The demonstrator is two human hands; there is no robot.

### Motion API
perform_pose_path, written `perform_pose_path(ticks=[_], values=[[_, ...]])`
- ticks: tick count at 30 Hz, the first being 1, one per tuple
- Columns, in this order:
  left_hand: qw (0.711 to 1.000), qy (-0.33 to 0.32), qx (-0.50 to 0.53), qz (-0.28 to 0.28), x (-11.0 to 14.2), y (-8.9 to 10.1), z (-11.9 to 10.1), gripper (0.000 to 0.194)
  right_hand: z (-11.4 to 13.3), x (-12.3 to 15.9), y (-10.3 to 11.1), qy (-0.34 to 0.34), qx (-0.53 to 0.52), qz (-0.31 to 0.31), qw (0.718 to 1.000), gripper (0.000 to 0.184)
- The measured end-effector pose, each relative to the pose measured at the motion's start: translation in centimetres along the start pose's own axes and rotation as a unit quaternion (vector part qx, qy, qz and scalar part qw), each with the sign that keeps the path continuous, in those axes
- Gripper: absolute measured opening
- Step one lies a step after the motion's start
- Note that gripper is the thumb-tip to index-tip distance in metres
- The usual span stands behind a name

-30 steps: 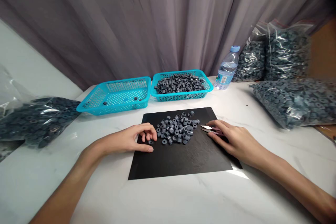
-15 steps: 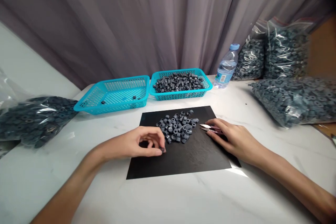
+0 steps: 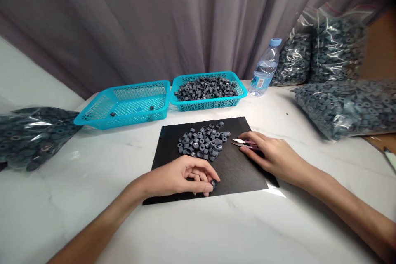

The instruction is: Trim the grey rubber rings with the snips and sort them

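Observation:
A black mat [image 3: 235, 171] lies on the white table, with a pile of small grey rings [image 3: 203, 141] at its far half. My left hand [image 3: 182, 177] rests on the mat's near edge, its thumb and fingers pinched on one grey ring [image 3: 213, 182]. My right hand [image 3: 272, 154] lies on the mat's right side, fingers curled over a small pair of metal snips [image 3: 243, 143] whose tip points at the pile.
Two turquoise baskets stand behind the mat: the left basket [image 3: 123, 105] holds two or three rings, the right basket [image 3: 210, 90] is full of them. A water bottle [image 3: 264, 70] stands to the right. Clear bags of rings lie at right [image 3: 343, 103] and left [image 3: 27, 136].
My left hand has picked one ring from the pile's left edge and drawn it toward me to the mat's near edge. My right hand has stayed on the snips.

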State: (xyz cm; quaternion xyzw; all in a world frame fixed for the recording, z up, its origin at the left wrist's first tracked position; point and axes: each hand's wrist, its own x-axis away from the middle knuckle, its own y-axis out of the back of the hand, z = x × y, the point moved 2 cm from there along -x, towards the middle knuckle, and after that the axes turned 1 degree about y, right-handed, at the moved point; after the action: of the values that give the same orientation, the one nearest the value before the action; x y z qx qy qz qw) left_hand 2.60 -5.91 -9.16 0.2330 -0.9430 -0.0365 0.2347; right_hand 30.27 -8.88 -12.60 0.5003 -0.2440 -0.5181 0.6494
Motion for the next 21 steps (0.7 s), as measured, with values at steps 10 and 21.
perform_pose_path(ticks=[10, 21], values=[[0.999, -0.023, 0.031, 0.014, -0.11, -0.14, -0.21, 0.027, -0.41, 0.16, -0.29, -0.006, 0.000, 0.008, 1.000, 0.031], [0.997, -0.051, 0.042, 0.026, -0.23, 0.14, 0.06, 0.027, -0.20, 0.15, -0.10, -0.006, -0.009, 0.008, 1.000, 0.028]])
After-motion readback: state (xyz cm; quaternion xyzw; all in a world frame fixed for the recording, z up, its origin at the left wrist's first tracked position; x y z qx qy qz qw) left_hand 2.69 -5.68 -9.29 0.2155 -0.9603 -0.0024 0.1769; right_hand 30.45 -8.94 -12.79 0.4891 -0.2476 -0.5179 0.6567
